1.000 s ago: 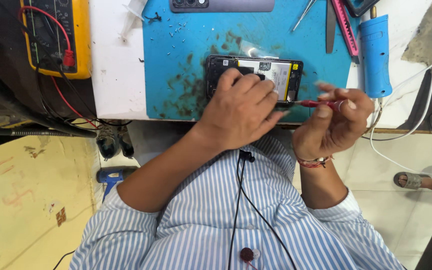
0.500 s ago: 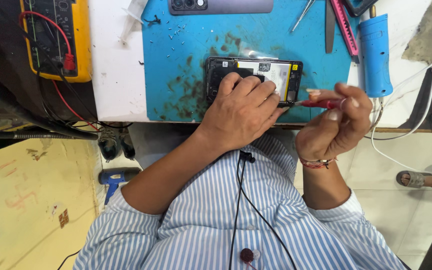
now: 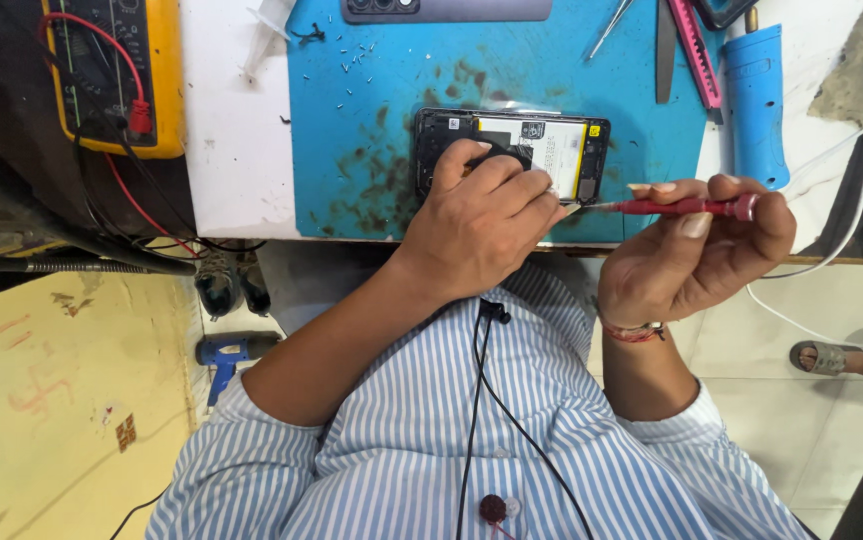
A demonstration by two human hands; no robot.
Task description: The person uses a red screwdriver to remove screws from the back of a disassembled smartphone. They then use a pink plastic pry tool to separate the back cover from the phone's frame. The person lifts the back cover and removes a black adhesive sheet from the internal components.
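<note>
1. The opened phone point(image 3: 542, 150) lies flat on the blue mat point(image 3: 352, 120), near the mat's front edge, with its back cover off and its battery showing.
2. The left hand point(image 3: 482, 225) rests on the near left part of the phone, fingers curled down onto it, pressing it against the mat.
3. The right hand point(image 3: 697, 250) has its fingers closed around a red screwdriver point(image 3: 677, 206), pinched between thumb and fingertips and held level.
4. The screwdriver's thin metal tip points left and meets the phone's near edge, just beside the left hand's fingertips.
5. Tiny screws point(image 3: 362, 60) lie scattered on the far left part of the mat.
6. A grey phone back cover point(image 3: 447, 10) sits at the far edge of the mat.
7. Tweezers point(image 3: 612, 25), a pink-handled tool point(image 3: 697, 50) and a blue tool point(image 3: 755, 100) lie to the right, well apart from the hands.
8. A yellow meter point(image 3: 157, 75) with red and black leads stands to the left of the white table point(image 3: 237, 150).
</note>
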